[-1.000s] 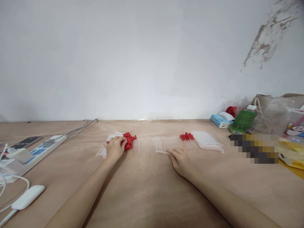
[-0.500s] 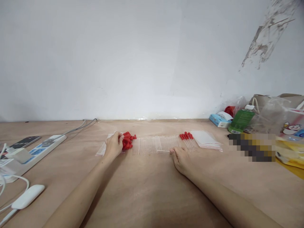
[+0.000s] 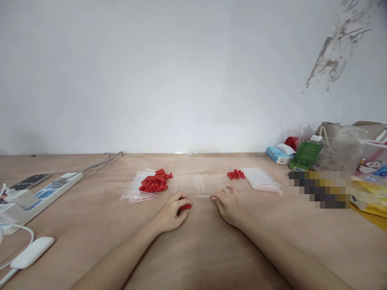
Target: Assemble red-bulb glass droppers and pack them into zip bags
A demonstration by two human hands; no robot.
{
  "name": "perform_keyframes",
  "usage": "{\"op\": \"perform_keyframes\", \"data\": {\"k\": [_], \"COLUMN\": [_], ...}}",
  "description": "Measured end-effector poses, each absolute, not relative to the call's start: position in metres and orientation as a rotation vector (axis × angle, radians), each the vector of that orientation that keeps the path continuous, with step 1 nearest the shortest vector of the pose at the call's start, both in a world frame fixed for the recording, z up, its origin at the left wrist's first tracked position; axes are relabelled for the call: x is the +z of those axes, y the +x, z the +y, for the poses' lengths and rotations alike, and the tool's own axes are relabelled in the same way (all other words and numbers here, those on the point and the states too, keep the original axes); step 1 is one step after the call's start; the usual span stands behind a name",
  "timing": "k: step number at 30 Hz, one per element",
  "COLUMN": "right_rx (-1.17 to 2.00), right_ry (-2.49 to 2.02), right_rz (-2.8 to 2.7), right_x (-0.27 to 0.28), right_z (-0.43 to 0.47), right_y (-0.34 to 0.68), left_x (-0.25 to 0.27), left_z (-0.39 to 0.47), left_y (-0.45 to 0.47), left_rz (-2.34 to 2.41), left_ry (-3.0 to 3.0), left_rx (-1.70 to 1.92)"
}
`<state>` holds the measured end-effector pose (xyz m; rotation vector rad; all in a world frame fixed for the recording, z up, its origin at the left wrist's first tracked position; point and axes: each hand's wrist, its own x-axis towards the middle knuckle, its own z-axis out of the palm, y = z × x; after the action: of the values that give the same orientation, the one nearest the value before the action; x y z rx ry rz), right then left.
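Observation:
My left hand (image 3: 173, 212) is closed, thumb and fingers gripping a red rubber bulb (image 3: 185, 207) just above the table. Opposite it, my right hand (image 3: 227, 204) is closed on the end of a thin clear tube (image 3: 203, 197), which lies crosswise and points left. Behind both hands is a row of similar clear tubes (image 3: 187, 183) laid side by side. Several tubes at the row's right end wear red bulbs (image 3: 236, 174). A heap of loose red bulbs (image 3: 153, 183) rests on clear plastic bags (image 3: 133, 188) to the left.
More flat plastic bags (image 3: 261, 178) lie right of the tubes. Farther right stand a tissue pack (image 3: 279, 154) and a green bottle (image 3: 306, 154), beside plastic bags. A power strip (image 3: 51, 195) with cables and a white plug-like device (image 3: 33, 252) occupies the left side.
My left hand has come from the heap toward the middle and nearer me, carrying a red bulb. My right hand stays near the tube, which has shifted slightly left and nearer.

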<state>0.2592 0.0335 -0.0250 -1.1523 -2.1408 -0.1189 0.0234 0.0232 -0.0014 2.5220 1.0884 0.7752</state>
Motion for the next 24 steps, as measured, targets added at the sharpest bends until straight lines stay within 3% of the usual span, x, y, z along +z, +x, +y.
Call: {"op": "perform_keyframes", "data": {"k": [7,10,24], "right_rx": [-0.114,-0.066,-0.046], "right_ry": [-1.179,-1.196,-1.097], "right_rz": [-2.102,-2.122,-2.255], "right_x": [-0.020,-0.010,-0.009], "right_z": [0.029,0.021,0.016], "right_y": [0.258,0.255,0.251], "left_x": [-0.006,-0.012,-0.017], "left_z": [0.032,0.030,0.027], "left_y": [0.025,0.029,0.041], "left_rz": [1.308,1.188,0.901], "left_ry": [2.233,1.916,1.485], "left_rx": [1.065,1.165,1.137]}}
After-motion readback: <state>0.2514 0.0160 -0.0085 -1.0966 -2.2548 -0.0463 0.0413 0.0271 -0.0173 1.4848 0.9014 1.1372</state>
